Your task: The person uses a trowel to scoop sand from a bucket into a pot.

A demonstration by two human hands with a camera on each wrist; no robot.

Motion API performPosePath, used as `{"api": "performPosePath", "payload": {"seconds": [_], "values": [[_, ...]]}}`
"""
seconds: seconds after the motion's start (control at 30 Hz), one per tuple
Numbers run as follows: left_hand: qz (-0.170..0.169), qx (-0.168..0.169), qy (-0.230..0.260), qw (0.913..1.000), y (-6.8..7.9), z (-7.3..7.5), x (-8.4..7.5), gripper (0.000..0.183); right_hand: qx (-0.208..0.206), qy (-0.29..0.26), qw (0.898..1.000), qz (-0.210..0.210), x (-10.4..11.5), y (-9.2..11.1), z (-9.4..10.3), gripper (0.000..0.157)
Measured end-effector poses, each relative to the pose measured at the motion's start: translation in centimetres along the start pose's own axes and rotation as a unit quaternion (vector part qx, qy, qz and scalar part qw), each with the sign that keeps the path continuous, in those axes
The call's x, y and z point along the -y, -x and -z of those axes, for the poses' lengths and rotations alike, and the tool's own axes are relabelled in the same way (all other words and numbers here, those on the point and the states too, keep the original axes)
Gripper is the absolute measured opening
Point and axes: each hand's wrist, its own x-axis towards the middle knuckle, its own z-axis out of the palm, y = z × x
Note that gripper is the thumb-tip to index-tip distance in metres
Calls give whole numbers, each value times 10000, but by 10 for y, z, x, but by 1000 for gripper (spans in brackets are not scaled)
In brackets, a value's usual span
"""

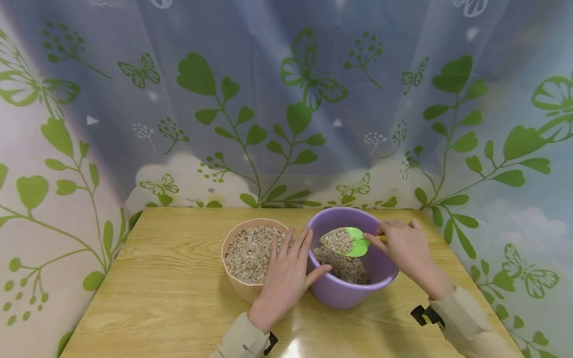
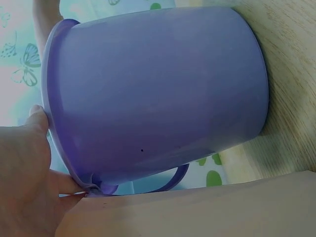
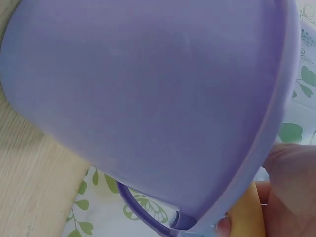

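Note:
My right hand (image 1: 407, 251) grips the yellow handle (image 3: 247, 215) of a small green toy shovel (image 1: 358, 242). Its blade carries a heap of pale grains (image 1: 337, 240) over the opening of the purple bucket (image 1: 331, 293). Darker, grey-brown grains (image 1: 342, 268) lie in the bottom of that bucket. Spread fingers of my left hand (image 1: 288, 268) reach across the touching sides of the bucket and a peach-coloured pot (image 1: 239, 288). The left thumb rests on the bucket's rim, as the left wrist view shows. Pale grains (image 1: 250, 253) fill the pot nearly to its rim.
Both containers stand side by side on a wood-grain table (image 1: 165, 278). Behind and beside it hangs a curtain (image 1: 268, 124) printed with green leaves and butterflies. The bucket's purple carrying handle (image 2: 175, 180) hangs down on its far side.

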Motion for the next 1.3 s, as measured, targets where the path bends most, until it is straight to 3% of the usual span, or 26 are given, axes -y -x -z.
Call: {"api": "performPosePath", "payload": {"seconds": [0.13,0.37,0.8,1.0,1.2,1.3], "values": [[-25,-68,14,10000,0,0,1,91,-278,108,9995,48,3,5,2,35],[32,77,58,9999,0,2,0,91,-302,28,9995,-98,6,12,0,34],[-85,274,-100,9995,-4,13,6,91,182,-200,9987,-432,4,6,10,36],[10,135,-93,9999,4,29,26,85,388,-249,9977,-496,4,5,15,35],[206,-348,-44,9992,15,46,60,80,512,-325,9966,-557,7,-1,19,37],[392,-377,57,9985,25,52,79,79,570,-328,9963,-560,8,-5,21,36]]}}
